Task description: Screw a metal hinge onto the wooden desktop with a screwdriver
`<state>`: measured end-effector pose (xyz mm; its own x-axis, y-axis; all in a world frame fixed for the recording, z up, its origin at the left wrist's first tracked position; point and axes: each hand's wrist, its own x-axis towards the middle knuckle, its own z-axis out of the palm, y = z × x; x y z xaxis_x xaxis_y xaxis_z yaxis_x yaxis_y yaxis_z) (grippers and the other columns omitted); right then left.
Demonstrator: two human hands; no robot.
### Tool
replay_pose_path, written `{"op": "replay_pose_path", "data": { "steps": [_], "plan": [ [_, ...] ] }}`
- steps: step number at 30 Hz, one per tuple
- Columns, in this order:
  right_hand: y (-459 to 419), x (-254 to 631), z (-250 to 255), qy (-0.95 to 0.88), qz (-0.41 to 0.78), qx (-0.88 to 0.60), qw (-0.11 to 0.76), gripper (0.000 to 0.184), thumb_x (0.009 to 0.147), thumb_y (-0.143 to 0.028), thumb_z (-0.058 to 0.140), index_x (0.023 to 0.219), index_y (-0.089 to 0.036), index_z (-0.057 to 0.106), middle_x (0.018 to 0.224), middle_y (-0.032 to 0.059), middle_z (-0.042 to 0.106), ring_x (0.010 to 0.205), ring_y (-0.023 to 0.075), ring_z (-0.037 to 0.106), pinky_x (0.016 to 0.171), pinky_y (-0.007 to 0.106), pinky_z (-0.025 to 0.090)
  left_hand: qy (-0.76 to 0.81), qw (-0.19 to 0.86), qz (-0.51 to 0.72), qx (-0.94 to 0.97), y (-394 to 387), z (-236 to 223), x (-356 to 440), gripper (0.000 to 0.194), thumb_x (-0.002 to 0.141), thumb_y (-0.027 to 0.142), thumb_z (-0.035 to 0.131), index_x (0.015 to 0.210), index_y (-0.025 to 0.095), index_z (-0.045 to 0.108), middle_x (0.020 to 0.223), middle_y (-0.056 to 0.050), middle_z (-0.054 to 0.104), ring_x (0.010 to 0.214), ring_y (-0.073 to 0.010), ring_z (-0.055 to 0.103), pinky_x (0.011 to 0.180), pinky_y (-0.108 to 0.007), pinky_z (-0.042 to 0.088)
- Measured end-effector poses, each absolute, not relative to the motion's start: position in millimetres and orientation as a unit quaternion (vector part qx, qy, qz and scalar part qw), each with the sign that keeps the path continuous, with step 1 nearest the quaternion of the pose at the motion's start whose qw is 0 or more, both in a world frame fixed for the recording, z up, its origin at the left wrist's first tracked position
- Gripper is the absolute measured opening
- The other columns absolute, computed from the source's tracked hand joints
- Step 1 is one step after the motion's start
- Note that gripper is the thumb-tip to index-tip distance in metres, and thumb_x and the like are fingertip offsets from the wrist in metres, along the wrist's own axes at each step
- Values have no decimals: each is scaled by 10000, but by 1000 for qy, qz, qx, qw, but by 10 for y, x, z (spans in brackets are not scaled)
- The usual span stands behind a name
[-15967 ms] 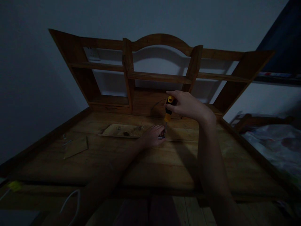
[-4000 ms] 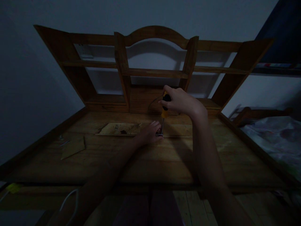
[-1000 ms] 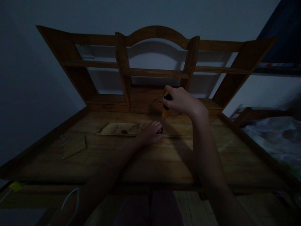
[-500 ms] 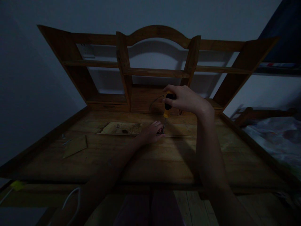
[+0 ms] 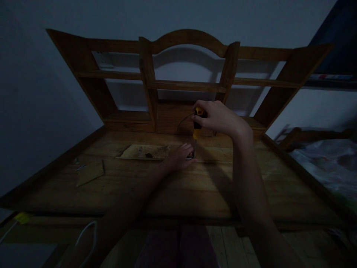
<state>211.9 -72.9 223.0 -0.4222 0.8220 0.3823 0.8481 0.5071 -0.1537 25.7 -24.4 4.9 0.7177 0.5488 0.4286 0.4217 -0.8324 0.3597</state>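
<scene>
My right hand [image 5: 219,116] is wrapped round the yellow and black handle of a screwdriver [image 5: 197,133]. The shaft points down, nearly upright, at the long slot [image 5: 156,149] in the wooden desktop. Beside the tip, my left hand [image 5: 180,156] rests at the slot's front edge with its fingers curled in. A small dark or metal piece seems to be at its fingertips, too dim to name. Rough, stained material with a dark hole shows in the slot left of that hand.
A wooden shelf unit [image 5: 186,86] stands along the back of the desk [image 5: 167,193]. On the left lie a flat brown piece [image 5: 90,172] and a small thin object [image 5: 80,167]. A white cable [image 5: 94,238] hangs by my left forearm. Bedding [image 5: 326,160] is at the right.
The screwdriver handle has turned slightly in my right hand and its lower end has shifted a little. My left hand stays at the same spot on the slot.
</scene>
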Motion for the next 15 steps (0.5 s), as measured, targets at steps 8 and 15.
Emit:
{"op": "replay_pose_path", "data": {
  "steps": [8, 15],
  "plan": [
    [-729, 2119, 2223, -815, -79, -538, 200, 309, 1040, -434, 626, 1117, -160, 747, 1058, 148, 781, 1028, 316, 712, 899, 410, 513, 267, 118, 269, 918, -214, 15, 266, 276, 1029, 445, 669, 943, 225, 526, 1025, -68, 613, 997, -260, 576, 859, -396, 492],
    [-730, 2142, 2235, -826, -54, -523, 202, 250, 1004, -297, 587, 1139, -160, 747, 1116, 148, 794, 1038, 311, 727, 931, 409, 516, 266, 123, 266, 918, -230, 38, 260, 282, 1030, 456, 654, 933, 233, 511, 1015, -58, 606, 980, -253, 576, 848, -390, 490]
  ]
}}
